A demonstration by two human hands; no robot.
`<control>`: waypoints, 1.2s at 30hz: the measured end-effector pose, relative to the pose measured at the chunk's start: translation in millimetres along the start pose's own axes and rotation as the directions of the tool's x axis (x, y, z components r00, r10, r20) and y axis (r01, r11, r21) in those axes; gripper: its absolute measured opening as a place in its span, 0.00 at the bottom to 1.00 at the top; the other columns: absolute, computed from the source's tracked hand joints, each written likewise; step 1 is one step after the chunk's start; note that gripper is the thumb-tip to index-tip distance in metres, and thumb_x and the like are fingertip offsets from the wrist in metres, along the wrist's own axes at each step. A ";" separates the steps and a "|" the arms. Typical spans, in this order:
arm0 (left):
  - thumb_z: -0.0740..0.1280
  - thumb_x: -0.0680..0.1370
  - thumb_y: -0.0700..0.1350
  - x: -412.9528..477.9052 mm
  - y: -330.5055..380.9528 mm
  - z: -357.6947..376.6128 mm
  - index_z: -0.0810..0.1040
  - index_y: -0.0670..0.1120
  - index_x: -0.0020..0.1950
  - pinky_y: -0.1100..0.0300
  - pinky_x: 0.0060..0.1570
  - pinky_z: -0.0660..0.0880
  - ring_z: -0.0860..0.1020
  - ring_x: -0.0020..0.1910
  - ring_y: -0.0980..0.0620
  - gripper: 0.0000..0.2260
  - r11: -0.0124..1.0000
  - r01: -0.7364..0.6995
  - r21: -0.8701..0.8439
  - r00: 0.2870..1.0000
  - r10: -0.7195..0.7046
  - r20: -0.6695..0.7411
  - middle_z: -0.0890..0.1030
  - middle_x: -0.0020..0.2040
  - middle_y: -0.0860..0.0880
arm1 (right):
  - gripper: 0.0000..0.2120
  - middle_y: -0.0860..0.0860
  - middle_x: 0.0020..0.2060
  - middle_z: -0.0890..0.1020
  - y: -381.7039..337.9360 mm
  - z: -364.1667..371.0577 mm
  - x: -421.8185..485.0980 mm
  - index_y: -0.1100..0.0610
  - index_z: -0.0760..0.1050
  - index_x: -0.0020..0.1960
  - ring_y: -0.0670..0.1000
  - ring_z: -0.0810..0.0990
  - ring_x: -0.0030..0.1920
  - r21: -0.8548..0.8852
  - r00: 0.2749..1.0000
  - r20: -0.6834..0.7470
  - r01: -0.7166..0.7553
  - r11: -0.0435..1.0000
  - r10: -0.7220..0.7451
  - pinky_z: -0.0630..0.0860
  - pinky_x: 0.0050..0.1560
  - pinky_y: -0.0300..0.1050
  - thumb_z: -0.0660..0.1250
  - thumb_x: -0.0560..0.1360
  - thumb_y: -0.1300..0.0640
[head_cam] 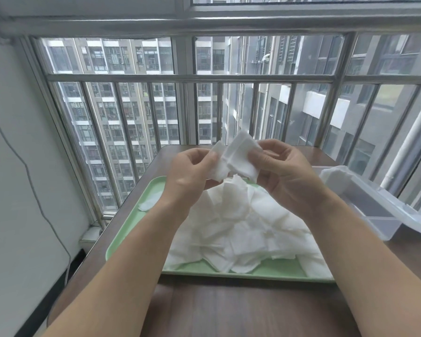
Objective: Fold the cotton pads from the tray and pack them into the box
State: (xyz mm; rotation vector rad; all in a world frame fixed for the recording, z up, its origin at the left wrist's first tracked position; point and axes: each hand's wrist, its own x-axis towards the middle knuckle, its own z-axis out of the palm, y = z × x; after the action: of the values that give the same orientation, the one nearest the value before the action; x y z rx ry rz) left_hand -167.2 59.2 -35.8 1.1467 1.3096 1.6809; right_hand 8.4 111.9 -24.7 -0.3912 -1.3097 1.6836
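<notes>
A white cotton pad (237, 158) is held up in the air above the tray, partly creased. My left hand (191, 175) pinches its left edge and my right hand (284, 171) pinches its right edge. Below them a loose heap of white cotton pads (243, 227) covers most of the pale green tray (129, 237). One single pad (151, 201) lies apart at the tray's far left. A clear plastic box (372, 210) stands to the right of the tray with its lid open; white folded pads (336, 177) show at its far end.
The tray and box rest on a dark brown wooden table (229, 310). Straight behind the table runs a metal window railing (180, 77). A white wall with a hanging cable (38, 203) borders the left side.
</notes>
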 end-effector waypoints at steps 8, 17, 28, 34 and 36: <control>0.68 0.78 0.33 -2.7 -0.7 1.4 0.77 0.42 0.56 0.52 0.44 0.84 0.86 0.43 0.43 0.09 0.994 -0.089 0.064 0.992 0.083 0.096 0.86 0.45 0.38 | 0.10 0.58 0.44 0.86 8.2 0.2 1.4 0.60 0.77 0.46 0.58 0.85 0.44 -0.159 0.996 -0.072 -0.063 0.985 0.053 0.84 0.47 0.50 0.74 0.68 0.60; 0.59 0.85 0.44 -5.9 2.0 7.9 0.77 0.43 0.58 0.52 0.41 0.83 0.85 0.44 0.46 0.09 0.999 -0.014 -0.047 0.994 0.019 0.108 0.84 0.50 0.39 | 0.08 0.57 0.41 0.84 13.5 1.9 2.8 0.61 0.75 0.46 0.58 0.85 0.43 -0.268 0.978 -0.206 -0.060 0.962 0.004 0.83 0.44 0.52 0.75 0.72 0.64; 0.73 0.77 0.37 -8.3 -0.5 4.8 0.71 0.45 0.67 0.49 0.46 0.84 0.86 0.48 0.45 0.21 0.975 -0.197 0.104 0.960 0.170 0.225 0.86 0.49 0.43 | 0.19 0.53 0.52 0.85 9.3 -0.3 0.9 0.53 0.81 0.59 0.55 0.85 0.52 -0.580 0.993 -0.069 0.039 0.814 -0.097 0.83 0.53 0.52 0.77 0.69 0.53; 0.75 0.76 0.41 -7.4 0.1 9.3 0.73 0.48 0.63 0.47 0.42 0.84 0.86 0.43 0.49 0.18 0.930 -0.261 0.258 0.960 0.223 0.168 0.85 0.49 0.44 | 0.07 0.55 0.44 0.86 -14.4 5.6 5.2 0.58 0.83 0.48 0.52 0.84 0.43 -0.759 0.994 -0.014 0.058 0.649 -0.105 0.77 0.41 0.38 0.76 0.73 0.57; 0.75 0.76 0.43 -7.8 1.5 11.4 0.74 0.50 0.59 0.45 0.39 0.83 0.86 0.39 0.48 0.16 0.920 -0.246 0.305 0.966 0.206 0.157 0.85 0.47 0.45 | 0.09 0.54 0.44 0.85 -31.3 5.5 5.1 0.59 0.83 0.50 0.49 0.83 0.42 -0.822 0.996 0.003 0.055 0.567 -0.092 0.77 0.39 0.35 0.76 0.74 0.55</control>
State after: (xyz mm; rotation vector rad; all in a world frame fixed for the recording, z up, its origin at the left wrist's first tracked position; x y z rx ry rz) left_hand -153.8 55.6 -35.0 1.6221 1.4544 1.5597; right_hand 16.6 112.6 6.4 -0.8922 -2.0128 0.8618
